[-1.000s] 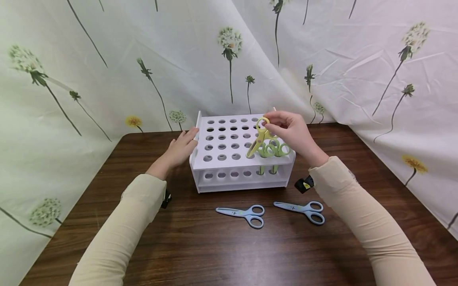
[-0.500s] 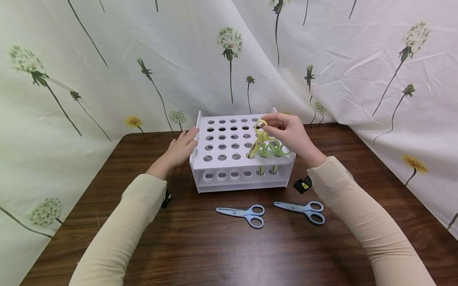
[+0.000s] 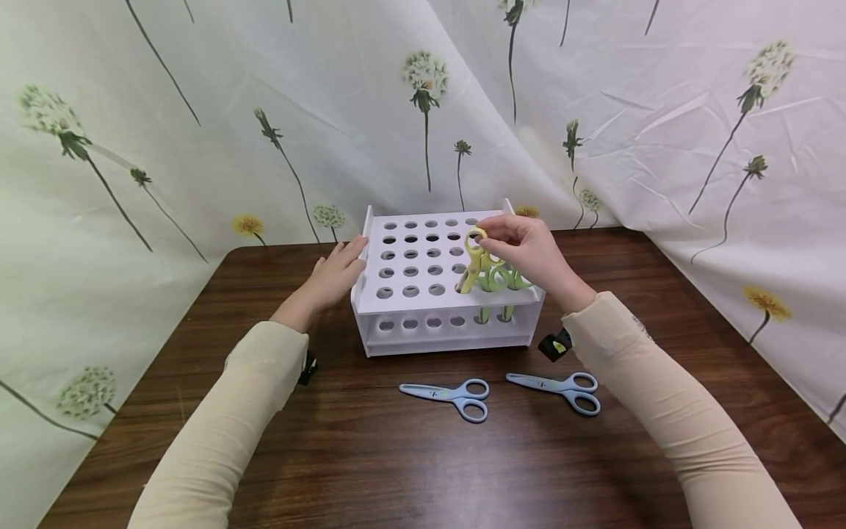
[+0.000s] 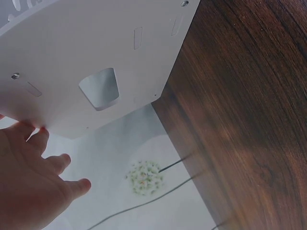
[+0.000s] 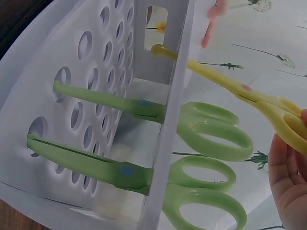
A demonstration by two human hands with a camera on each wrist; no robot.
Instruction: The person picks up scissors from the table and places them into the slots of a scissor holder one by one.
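My right hand pinches the yellow scissors by their handle loops. Their blade tip has passed through a front-row hole of the white rack; the right wrist view shows the tip of the yellow scissors just below the top plate, above the lower plate. Two pairs of green scissors stand in the holes to the right, blades down through both plates, loops on top. My left hand rests against the rack's left side panel, its fingers spread loosely at the panel's edge.
Two pairs of blue scissors lie on the dark wooden table before the rack: the left blue scissors and the right blue scissors. A flowered white curtain hangs behind the table.
My right hand has moved slightly left and down. The yellow scissors have turned more upright, and their tip has gone down into the front-row hole. My left hand has stayed put.
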